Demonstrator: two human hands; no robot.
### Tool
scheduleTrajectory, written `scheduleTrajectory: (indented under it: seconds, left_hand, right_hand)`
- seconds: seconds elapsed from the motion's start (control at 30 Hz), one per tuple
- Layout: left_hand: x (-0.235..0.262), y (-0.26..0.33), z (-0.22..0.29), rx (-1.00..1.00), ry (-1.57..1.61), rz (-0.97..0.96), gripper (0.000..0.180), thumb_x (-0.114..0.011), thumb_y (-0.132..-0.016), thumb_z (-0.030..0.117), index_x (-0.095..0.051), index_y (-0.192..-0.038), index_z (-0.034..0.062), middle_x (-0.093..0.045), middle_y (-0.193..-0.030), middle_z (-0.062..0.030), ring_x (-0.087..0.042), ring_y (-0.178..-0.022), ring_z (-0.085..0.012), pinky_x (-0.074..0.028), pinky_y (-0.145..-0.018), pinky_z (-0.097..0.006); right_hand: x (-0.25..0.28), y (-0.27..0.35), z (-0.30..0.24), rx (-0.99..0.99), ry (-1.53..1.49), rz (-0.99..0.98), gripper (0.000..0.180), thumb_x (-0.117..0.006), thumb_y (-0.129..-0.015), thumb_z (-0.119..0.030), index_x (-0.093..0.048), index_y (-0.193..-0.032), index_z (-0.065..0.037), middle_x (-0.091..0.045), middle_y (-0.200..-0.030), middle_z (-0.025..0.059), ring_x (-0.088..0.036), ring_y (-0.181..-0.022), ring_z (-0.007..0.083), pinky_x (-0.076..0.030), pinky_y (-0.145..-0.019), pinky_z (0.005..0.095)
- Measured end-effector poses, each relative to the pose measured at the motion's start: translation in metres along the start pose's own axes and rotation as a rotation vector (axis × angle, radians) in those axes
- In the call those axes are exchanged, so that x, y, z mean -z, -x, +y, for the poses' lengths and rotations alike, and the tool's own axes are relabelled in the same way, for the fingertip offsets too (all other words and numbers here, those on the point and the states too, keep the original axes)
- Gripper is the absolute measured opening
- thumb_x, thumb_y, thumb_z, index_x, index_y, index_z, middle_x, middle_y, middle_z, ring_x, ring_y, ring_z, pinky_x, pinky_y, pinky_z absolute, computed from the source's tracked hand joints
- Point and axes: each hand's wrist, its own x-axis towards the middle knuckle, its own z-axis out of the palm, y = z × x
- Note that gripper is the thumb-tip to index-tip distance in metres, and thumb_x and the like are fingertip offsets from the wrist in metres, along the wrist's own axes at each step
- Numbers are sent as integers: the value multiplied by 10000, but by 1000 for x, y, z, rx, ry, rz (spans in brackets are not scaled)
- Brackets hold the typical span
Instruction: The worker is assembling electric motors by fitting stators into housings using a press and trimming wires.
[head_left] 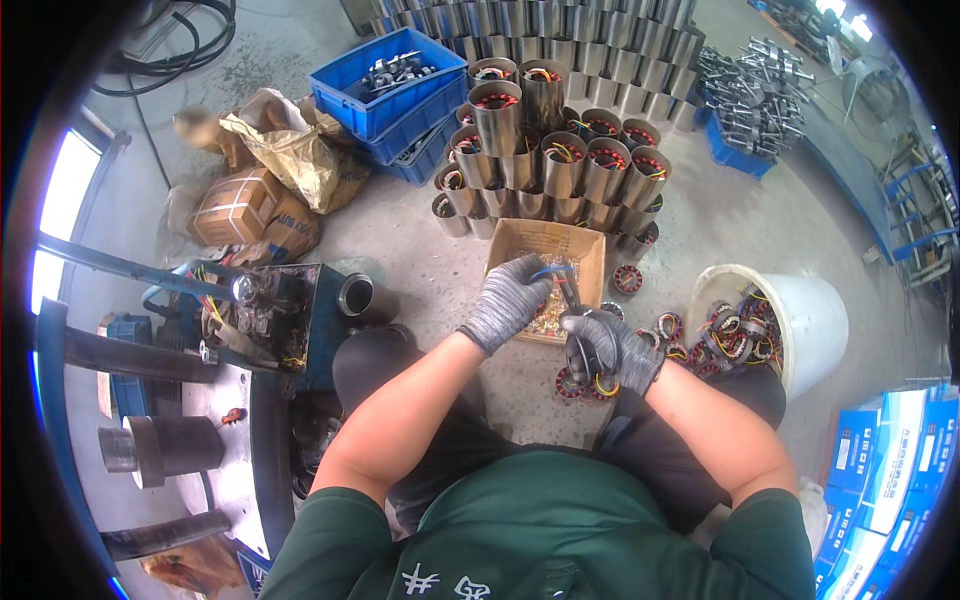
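Note:
Both my hands wear grey gloves and meet over an open cardboard box [598,262] between my knees. My left hand [510,300] is closed, its fingertips pinching a thin blue wire [552,271]. What the wire joins to is too small to make out. In my right hand [618,350] is a pair of pliers [570,290], gripped by the dark handles. Their jaws point away from me, close to the wire. Small yellowish and reddish bits [548,325] lie in the box below. Beside my right hand, several wound stator cores [568,384] with coloured leads rest on the floor.
Steel cylinders [497,125] with stators inside stand stacked ahead. A white bucket [815,325] of stators lies tipped at right. Blue crates [390,110] and a taped carton [235,205] sit at far left. A press-like machine [190,445] is at my left, blue boxes [890,470] at my right.

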Motion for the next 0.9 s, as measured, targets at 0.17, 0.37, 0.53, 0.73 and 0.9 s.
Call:
scheduleTrajectory:
  seconds: [0.17, 0.37, 0.53, 0.73, 0.9]
  left_hand:
    - [-1, -1, -3, -107, -132, -83, 252, -645, -881, 126, -694, -1077, -25, -711, -893, -93, -640, -803, -123, -545, -765, -320]
    - [-3, -6, -7, -7, -267, -60, 268, -636, -870, 127, -695, -1097, -3, -728, -932, -144, -685, -849, -162, -557, -801, -330]
    - [31, -12, -7, -144, -340, 218, 344, -635, -803, 58, -677, -1137, -13, -722, -949, -145, -693, -887, -159, -557, -814, -322]
    - [136, 51, 57, -335, 142, 529, 251, -690, -894, 69, -676, -1125, -26, -651, -843, -1, -573, -741, -66, -491, -668, -245]
    - [208, 159, 20, -70, 142, 652, 221, -621, -987, 174, -683, -1114, 3, -596, -734, 23, -523, -638, -38, -437, -568, -214]
  right_hand:
    - [0, -3, -8, 18, 38, -10, 364, -610, -985, -430, -562, -1027, -72, -589, -665, 70, -600, -463, 186, -498, -382, 341]
    - [12, -21, 1, 97, -46, 31, 295, -594, -989, -348, -557, -1081, -70, -556, -607, 57, -577, -443, 173, -470, -373, 322]
    - [2, -18, 2, 35, -36, 50, 253, -611, -961, -283, -544, -1109, -89, -587, -672, 54, -587, -470, 203, -515, -430, 358]
    - [32, -46, 32, 53, 68, 146, 339, -661, -912, -359, -542, -1104, -106, -616, -776, 54, -608, -527, 214, -510, -438, 376]
    - [21, -45, 27, 23, 168, 312, 560, -664, -891, -614, -534, -1155, -136, -671, -648, 100, -527, -404, 141, -376, -349, 275]
